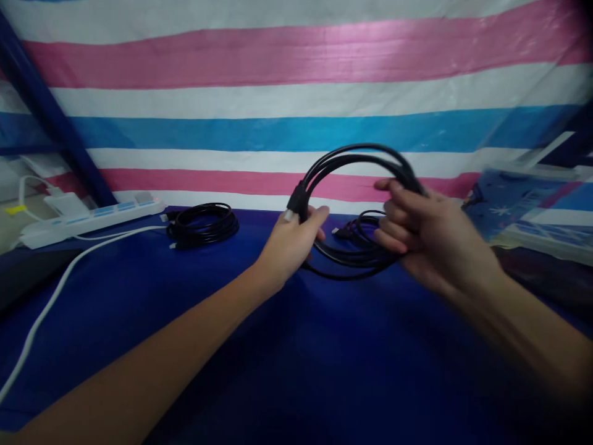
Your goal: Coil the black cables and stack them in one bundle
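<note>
A black cable (356,148) is wound into a loose coil and held up above the blue table. My left hand (290,244) is closed around the coil's left side, thumb across it. A plug (296,199) with a pale metal tip sticks out above that thumb. On the right side of the coil, my right hand (430,235) is closed with curled fingers around the strands and is slightly blurred. Behind the held loop lies another black cable coil (365,225), partly hidden by it. A third coil (204,224) rests on the table to the left, its plugs facing left.
A white power strip (99,216) with a plugged-in adapter (69,205) stands at the back left, its white cord (60,290) running forward. Blue patterned packaging (514,198) is at the right. A striped sheet (278,55) hangs behind the blue table (296,364).
</note>
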The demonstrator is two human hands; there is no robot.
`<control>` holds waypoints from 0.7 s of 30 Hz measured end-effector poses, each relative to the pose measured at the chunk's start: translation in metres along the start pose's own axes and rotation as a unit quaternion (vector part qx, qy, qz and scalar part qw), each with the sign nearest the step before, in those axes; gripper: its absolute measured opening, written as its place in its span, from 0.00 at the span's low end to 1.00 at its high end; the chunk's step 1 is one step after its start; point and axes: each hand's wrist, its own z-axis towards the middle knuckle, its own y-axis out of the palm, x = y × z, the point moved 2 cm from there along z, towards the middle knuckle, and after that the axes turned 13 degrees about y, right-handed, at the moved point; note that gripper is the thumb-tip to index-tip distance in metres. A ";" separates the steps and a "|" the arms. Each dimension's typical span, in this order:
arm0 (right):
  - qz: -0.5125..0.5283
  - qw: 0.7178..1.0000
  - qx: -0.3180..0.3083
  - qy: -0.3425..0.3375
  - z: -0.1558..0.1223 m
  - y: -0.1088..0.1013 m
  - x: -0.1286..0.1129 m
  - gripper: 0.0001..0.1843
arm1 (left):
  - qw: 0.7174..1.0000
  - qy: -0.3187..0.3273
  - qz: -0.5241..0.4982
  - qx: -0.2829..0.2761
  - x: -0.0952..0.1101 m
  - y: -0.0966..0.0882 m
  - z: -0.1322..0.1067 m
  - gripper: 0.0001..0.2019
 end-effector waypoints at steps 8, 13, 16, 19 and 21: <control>0.119 0.989 0.056 -0.067 -0.001 -0.020 -0.033 0.12 | 0.972 -0.114 -0.050 -0.201 -0.017 0.024 -0.033 0.24; 0.125 0.991 -0.016 0.048 0.009 -0.008 0.009 0.08 | 0.931 -0.103 -0.346 -0.052 0.000 0.039 -0.037 0.12; 0.033 0.997 -0.018 0.062 0.017 -0.003 0.040 0.03 | 0.924 -0.107 -0.363 0.052 -0.001 0.019 -0.021 0.07; -0.094 0.995 0.003 0.045 0.022 -0.005 0.049 0.08 | 0.938 -0.106 -0.328 0.035 -0.001 -0.005 -0.004 0.12; -0.138 0.990 0.023 -0.005 0.021 -0.007 0.040 0.15 | 0.949 -0.128 -0.285 -0.043 0.000 -0.015 0.001 0.14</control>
